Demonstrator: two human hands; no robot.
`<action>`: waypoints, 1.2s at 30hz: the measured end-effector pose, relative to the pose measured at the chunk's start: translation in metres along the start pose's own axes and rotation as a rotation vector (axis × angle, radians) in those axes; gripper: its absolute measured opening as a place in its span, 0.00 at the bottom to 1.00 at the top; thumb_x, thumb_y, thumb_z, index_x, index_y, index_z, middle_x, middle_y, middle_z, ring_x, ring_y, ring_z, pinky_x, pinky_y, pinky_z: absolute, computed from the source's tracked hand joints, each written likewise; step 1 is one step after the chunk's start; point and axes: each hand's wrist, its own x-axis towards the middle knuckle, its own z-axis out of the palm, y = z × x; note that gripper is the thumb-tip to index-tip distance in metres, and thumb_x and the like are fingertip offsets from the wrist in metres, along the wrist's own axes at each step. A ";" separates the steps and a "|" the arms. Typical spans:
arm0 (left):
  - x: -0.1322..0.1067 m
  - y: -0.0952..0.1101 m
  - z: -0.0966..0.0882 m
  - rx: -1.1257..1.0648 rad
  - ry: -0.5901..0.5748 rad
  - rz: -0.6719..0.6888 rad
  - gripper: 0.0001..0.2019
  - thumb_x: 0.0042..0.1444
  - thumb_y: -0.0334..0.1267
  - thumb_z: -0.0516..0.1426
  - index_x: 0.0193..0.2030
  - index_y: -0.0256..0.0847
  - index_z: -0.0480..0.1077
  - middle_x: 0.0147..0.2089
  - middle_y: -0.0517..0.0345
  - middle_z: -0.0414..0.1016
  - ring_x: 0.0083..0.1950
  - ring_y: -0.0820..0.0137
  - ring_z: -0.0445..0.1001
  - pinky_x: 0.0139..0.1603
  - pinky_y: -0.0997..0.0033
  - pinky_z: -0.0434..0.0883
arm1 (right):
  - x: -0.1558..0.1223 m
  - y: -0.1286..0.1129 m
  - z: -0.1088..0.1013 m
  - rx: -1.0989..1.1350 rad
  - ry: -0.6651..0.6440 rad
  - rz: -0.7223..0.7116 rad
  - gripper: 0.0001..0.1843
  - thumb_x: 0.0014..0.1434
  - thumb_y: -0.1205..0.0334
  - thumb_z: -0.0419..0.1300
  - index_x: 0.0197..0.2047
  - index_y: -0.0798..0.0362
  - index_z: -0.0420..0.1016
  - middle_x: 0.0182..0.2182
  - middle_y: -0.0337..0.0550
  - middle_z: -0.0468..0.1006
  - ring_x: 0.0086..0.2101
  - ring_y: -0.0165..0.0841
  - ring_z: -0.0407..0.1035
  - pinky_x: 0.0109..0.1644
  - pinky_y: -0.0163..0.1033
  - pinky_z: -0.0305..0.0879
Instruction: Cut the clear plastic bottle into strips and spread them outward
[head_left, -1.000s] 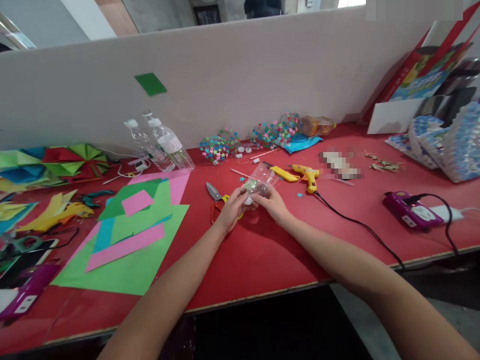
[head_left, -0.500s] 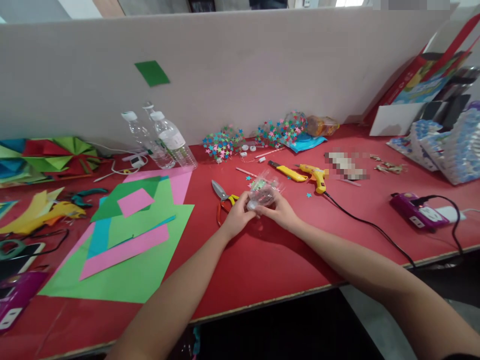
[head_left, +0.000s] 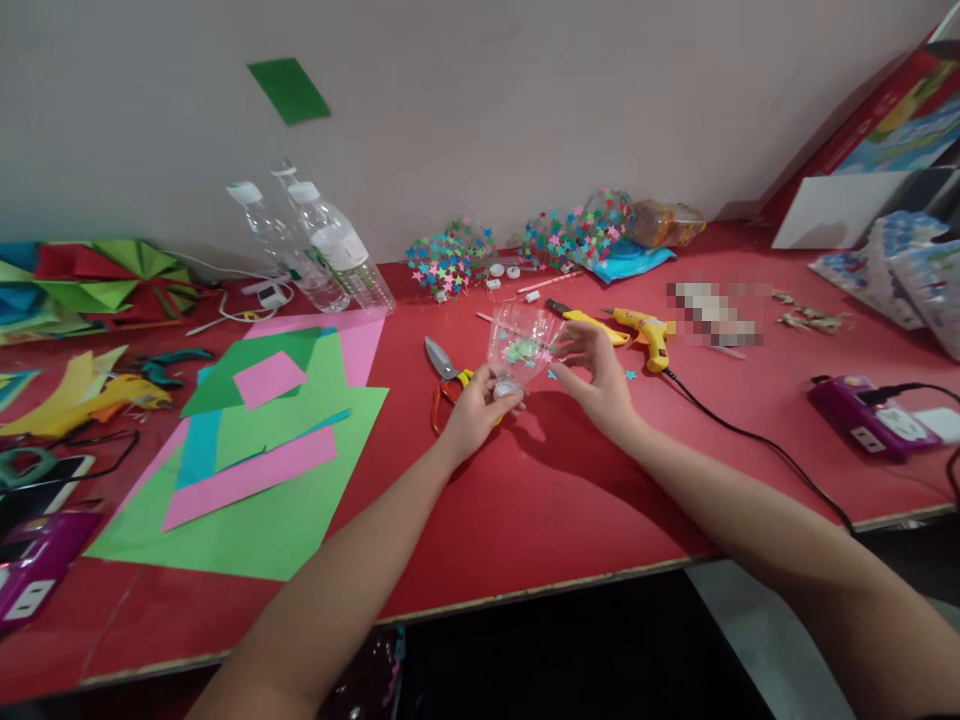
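A clear cut-off plastic bottle top (head_left: 504,335) with slit, flared sides is held over the red table by its narrow end. My left hand (head_left: 474,415) is closed around that end. Beside the flared part, my right hand (head_left: 604,385) is open, fingers apart and curved, holding nothing. Small green stars (head_left: 523,350) show at the clear plastic; whether they lie in it or behind it I cannot tell. Scissor-like snips (head_left: 442,362) with red and yellow handles lie by my left hand. Just beyond my right hand are a yellow box cutter (head_left: 609,329) and a yellow glue gun (head_left: 651,335).
Coloured paper sheets (head_left: 300,535) lie on the left, with clear bottles (head_left: 349,255) behind. Star-covered clear pieces (head_left: 439,268) stand along the partition. The glue gun's black cord (head_left: 750,442) runs right, near a purple power strip (head_left: 862,415).
My right hand has let go of the bottle top and moved right, opening. My left hand keeps hold, and the flared plastic now shows more upright. The camera view has tilted down.
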 end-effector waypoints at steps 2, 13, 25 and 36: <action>-0.001 0.000 0.001 0.046 0.000 0.018 0.18 0.47 0.41 0.64 0.39 0.40 0.61 0.32 0.62 0.74 0.29 0.74 0.73 0.32 0.73 0.70 | 0.003 -0.009 -0.008 -0.088 0.048 -0.097 0.17 0.59 0.64 0.60 0.52 0.48 0.65 0.42 0.42 0.70 0.39 0.31 0.69 0.46 0.42 0.68; -0.001 0.001 0.003 0.195 0.027 0.081 0.15 0.47 0.39 0.63 0.36 0.41 0.61 0.28 0.65 0.70 0.25 0.77 0.69 0.29 0.75 0.66 | 0.003 -0.026 -0.009 -0.257 -0.051 -0.167 0.19 0.59 0.68 0.58 0.54 0.48 0.67 0.33 0.37 0.69 0.29 0.28 0.63 0.35 0.37 0.65; 0.000 -0.004 0.004 0.222 0.044 0.083 0.18 0.47 0.42 0.64 0.37 0.42 0.59 0.28 0.66 0.69 0.25 0.76 0.69 0.30 0.73 0.66 | 0.001 -0.030 -0.010 -0.362 -0.061 -0.280 0.17 0.61 0.67 0.57 0.54 0.50 0.67 0.34 0.39 0.71 0.30 0.29 0.64 0.38 0.39 0.66; -0.001 -0.005 0.005 0.202 0.051 0.080 0.17 0.48 0.42 0.63 0.38 0.41 0.60 0.28 0.65 0.70 0.26 0.76 0.69 0.30 0.73 0.67 | -0.003 -0.028 -0.005 -0.135 -0.060 -0.129 0.22 0.63 0.70 0.52 0.59 0.46 0.65 0.48 0.44 0.74 0.40 0.31 0.69 0.43 0.40 0.70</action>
